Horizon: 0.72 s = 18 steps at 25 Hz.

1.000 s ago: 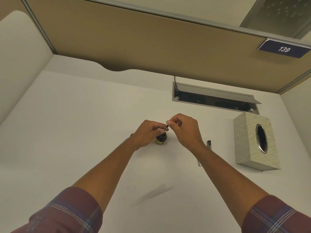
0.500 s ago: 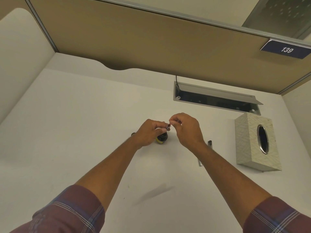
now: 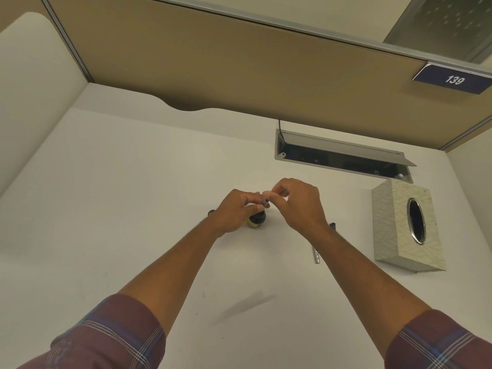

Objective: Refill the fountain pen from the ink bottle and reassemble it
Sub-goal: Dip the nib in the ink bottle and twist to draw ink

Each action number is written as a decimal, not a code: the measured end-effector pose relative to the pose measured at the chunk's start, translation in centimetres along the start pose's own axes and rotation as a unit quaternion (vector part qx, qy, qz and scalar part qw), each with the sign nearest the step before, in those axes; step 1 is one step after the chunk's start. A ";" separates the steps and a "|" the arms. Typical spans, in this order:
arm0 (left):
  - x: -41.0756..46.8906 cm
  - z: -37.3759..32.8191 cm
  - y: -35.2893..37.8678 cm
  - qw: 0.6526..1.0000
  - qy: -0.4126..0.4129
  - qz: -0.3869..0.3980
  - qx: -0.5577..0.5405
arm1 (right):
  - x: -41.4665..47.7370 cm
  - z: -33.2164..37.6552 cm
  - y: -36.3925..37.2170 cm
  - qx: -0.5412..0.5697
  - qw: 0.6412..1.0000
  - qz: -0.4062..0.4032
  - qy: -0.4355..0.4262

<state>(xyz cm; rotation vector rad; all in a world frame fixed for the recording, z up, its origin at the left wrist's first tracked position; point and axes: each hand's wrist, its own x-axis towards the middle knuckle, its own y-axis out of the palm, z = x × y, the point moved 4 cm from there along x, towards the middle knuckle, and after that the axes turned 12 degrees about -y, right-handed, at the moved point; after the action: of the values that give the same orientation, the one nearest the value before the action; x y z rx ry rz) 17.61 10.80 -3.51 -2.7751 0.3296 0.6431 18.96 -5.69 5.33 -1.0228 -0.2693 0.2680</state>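
Observation:
A small dark ink bottle (image 3: 256,219) with a yellow label stands on the white desk (image 3: 133,209). Just above it, my left hand (image 3: 237,210) and my right hand (image 3: 295,203) meet fingertip to fingertip and pinch a small dark pen part (image 3: 266,203) between them. Most of that part is hidden by my fingers. A silver pen piece (image 3: 316,255) lies on the desk under my right forearm. A small dark object (image 3: 210,212) peeks out behind my left wrist.
A patterned tissue box (image 3: 407,225) stands at the right. An open metal cable tray (image 3: 343,155) is set into the desk behind the hands. Tan partition walls close the back and sides.
Both hands stay together over the bottle. The pinched pen part has shifted only slightly between the fingertips.

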 end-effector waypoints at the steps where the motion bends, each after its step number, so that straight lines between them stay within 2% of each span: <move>1: 0.0 0.1 0.0 1.000 0.001 0.000 -0.003 | -0.1 -0.1 0.1 0.008 1.000 0.004 -0.003; 6: -0.1 0.2 -0.1 1.000 0.012 -0.004 -0.024 | -0.6 0.0 0.5 0.038 0.999 0.008 -0.032; 14: -0.2 0.3 0.0 0.999 0.003 0.012 -0.031 | -0.4 0.0 0.2 -0.007 1.000 0.004 0.002; 18: -0.1 0.1 0.0 0.999 0.000 0.016 -0.029 | -0.9 -0.2 0.1 0.052 0.998 -0.004 -0.021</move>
<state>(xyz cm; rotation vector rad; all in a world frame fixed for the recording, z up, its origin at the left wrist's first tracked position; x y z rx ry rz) 17.46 10.87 -3.53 -2.8298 0.3624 0.6716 18.22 -6.10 5.08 -0.9139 -0.2947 0.2935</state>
